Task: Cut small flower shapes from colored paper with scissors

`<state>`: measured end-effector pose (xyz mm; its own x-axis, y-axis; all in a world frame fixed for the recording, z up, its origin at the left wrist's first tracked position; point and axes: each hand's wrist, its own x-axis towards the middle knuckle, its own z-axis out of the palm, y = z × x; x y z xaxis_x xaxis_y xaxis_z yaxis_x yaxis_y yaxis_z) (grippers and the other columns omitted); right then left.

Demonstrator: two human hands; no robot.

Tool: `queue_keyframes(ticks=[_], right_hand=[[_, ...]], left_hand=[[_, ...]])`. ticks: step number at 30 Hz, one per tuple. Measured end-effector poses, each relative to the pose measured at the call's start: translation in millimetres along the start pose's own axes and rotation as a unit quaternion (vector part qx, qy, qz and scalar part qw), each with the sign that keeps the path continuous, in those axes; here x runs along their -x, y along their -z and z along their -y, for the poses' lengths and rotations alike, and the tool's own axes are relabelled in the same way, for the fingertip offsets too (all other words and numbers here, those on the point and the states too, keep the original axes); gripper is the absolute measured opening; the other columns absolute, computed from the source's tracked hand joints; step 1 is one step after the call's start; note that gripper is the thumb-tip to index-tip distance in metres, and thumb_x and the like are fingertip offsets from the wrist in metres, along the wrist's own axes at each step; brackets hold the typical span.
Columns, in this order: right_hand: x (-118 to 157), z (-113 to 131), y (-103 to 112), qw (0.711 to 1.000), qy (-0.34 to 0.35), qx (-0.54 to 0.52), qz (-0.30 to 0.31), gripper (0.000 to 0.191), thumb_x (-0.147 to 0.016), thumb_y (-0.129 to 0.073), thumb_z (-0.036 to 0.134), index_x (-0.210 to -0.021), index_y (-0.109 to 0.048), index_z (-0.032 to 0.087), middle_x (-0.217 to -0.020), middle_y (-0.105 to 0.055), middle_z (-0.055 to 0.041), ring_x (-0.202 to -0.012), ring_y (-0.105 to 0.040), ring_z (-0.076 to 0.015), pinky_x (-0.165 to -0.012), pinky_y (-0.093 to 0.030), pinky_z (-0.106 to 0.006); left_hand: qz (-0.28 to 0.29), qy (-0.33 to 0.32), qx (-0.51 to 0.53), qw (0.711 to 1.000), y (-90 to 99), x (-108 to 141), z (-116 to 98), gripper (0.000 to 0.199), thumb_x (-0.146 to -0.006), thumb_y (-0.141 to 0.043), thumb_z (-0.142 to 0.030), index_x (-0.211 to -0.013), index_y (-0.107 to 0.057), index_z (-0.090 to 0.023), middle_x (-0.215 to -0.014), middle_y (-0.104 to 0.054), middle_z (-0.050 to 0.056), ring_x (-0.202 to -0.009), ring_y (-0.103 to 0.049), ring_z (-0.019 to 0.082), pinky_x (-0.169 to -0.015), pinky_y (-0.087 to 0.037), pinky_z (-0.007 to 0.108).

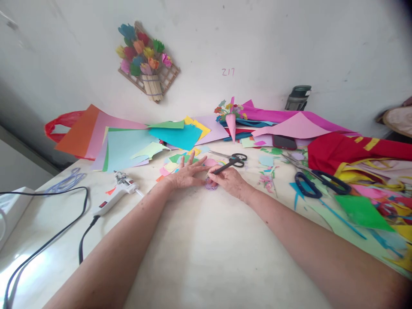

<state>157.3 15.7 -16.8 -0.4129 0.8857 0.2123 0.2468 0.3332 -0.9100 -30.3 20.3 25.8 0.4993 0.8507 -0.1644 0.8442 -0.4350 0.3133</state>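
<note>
My right hand [229,182] is closed round a black pen [227,165], its tip low over a small round purple paper piece [211,186] on the table. Fingers spread, my left hand [188,172] lies flat beside that piece, its thumb reaching toward it. Just beyond the hands are a pink paper circle [210,162] and small cut scraps [174,162] in green, yellow and pink. Small black-handled scissors [238,159] rest behind the pen. The pen's tip and part of the purple piece are hidden by my right fingers.
A hot glue gun [117,195] with its cord lies left, near a white power strip [16,210]. Coloured paper sheets [128,146] line the wall, with a pink paper cone of flowers [231,124]. Large scissors [317,182], a phone [284,142] and red fabric [347,150] lie right.
</note>
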Motion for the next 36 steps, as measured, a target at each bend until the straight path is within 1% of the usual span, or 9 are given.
queue_keyframes(ticks=[6, 12, 16, 20, 22, 28, 31, 33, 36], right_hand=[[1, 4, 1, 0.999, -0.005, 0.037, 0.002, 0.007, -0.085, -0.055, 0.021, -0.081, -0.062, 0.018, -0.068, -0.069, -0.0006, -0.062, -0.067, -0.015, -0.066, -0.051, -0.027], [0, 3, 1, 0.999, -0.016, 0.035, -0.002, 0.008, -0.085, -0.056, 0.02, -0.083, -0.063, 0.018, -0.068, -0.071, -0.0016, -0.062, -0.068, -0.0153, -0.067, -0.053, -0.028], [-1, 0, 1, 0.999, -0.005, 0.034, 0.0, 0.01, -0.086, -0.057, 0.024, -0.084, -0.065, 0.018, -0.068, -0.072, -0.0013, -0.06, -0.068, -0.0151, -0.066, -0.054, -0.028], [-1, 1, 1, 0.999, -0.005, 0.039, -0.007, 0.01, -0.085, -0.059, 0.025, -0.084, -0.065, 0.017, -0.068, -0.072, -0.0022, -0.06, -0.068, -0.0156, -0.066, -0.054, -0.029], [-1, 3, 1, 0.999, -0.008, 0.036, -0.007, 0.01, -0.085, -0.059, 0.025, -0.085, -0.065, 0.017, -0.069, -0.072, -0.003, -0.06, -0.068, -0.0157, -0.065, -0.054, -0.029], [-1, 0, 0, 1.0, -0.011, -0.001, -0.008, 0.012, -0.085, -0.06, 0.028, -0.085, -0.064, 0.017, -0.068, -0.071, -0.0029, -0.059, -0.067, -0.0154, -0.063, -0.054, -0.028], [-2, -6, 0, 0.999, 0.0, -0.029, -0.03, 0.015, -0.085, -0.06, 0.03, -0.088, -0.064, 0.016, -0.071, -0.071, -0.0042, -0.065, -0.07, -0.0178, -0.064, -0.055, -0.029], [-3, -8, 0, 0.998, 0.02, -0.02, -0.05, 0.017, -0.086, -0.059, 0.032, -0.088, -0.065, 0.017, -0.074, -0.072, -0.0051, -0.071, -0.071, -0.0195, -0.067, -0.055, -0.03], [-3, -8, 0, 0.995, 0.051, 0.034, -0.075, 0.019, -0.087, -0.057, 0.034, -0.086, -0.066, 0.018, -0.075, -0.072, -0.006, -0.072, -0.07, -0.0202, -0.07, -0.054, -0.031]], left_hand=[[-0.02, 0.0, 0.0, 1.0, 0.3, -1, -2, 0.058, -0.078, -0.06, -0.049, -0.133, -0.055, -0.033, -0.163, -0.007, -0.004, -0.144, 0.02, 0.035, -0.11, 0.013, 0.064], [-0.016, -0.005, 0.024, 1.0, 1.3, 0, 8, 0.052, -0.077, -0.063, -0.038, -0.129, -0.059, -0.033, -0.162, -0.005, -0.006, -0.145, 0.02, 0.034, -0.111, 0.012, 0.063], [-0.024, -0.008, 0.024, 0.999, 2.1, 2, 9, 0.051, -0.078, -0.061, -0.045, -0.129, -0.058, -0.037, -0.162, -0.006, -0.007, -0.144, 0.021, 0.033, -0.111, 0.011, 0.063], [-0.028, -0.006, 0.009, 1.0, 0.2, 4, 0, 0.058, -0.075, -0.062, -0.059, -0.127, -0.059, -0.034, -0.163, -0.006, -0.005, -0.144, 0.021, 0.035, -0.111, 0.013, 0.062], [-0.03, -0.007, -0.001, 1.0, -1.1, 4, -4, 0.062, -0.074, -0.062, -0.063, -0.128, -0.058, -0.033, -0.163, -0.006, -0.003, -0.144, 0.02, 0.036, -0.111, 0.013, 0.063], [-0.017, -0.005, -0.005, 1.0, -2.2, 4, -5, 0.064, -0.075, -0.061, -0.061, -0.131, -0.054, -0.03, -0.163, -0.004, 0.0, -0.144, 0.021, 0.035, -0.112, 0.013, 0.062], [-0.008, -0.004, -0.003, 1.0, -2.6, 3, -3, 0.065, -0.075, -0.062, -0.06, -0.132, -0.052, -0.03, -0.163, -0.003, -0.001, -0.144, 0.021, 0.035, -0.112, 0.013, 0.062], [-0.005, -0.005, -0.006, 1.0, -3.1, 2, -2, 0.065, -0.075, -0.062, -0.06, -0.133, -0.051, -0.031, -0.163, -0.003, -0.002, -0.144, 0.021, 0.034, -0.112, 0.013, 0.062], [-0.003, -0.003, -0.005, 1.0, -4.0, 2, -1, 0.065, -0.075, -0.062, -0.059, -0.133, -0.051, -0.032, -0.163, -0.003, -0.002, -0.144, 0.021, 0.034, -0.112, 0.013, 0.061]])
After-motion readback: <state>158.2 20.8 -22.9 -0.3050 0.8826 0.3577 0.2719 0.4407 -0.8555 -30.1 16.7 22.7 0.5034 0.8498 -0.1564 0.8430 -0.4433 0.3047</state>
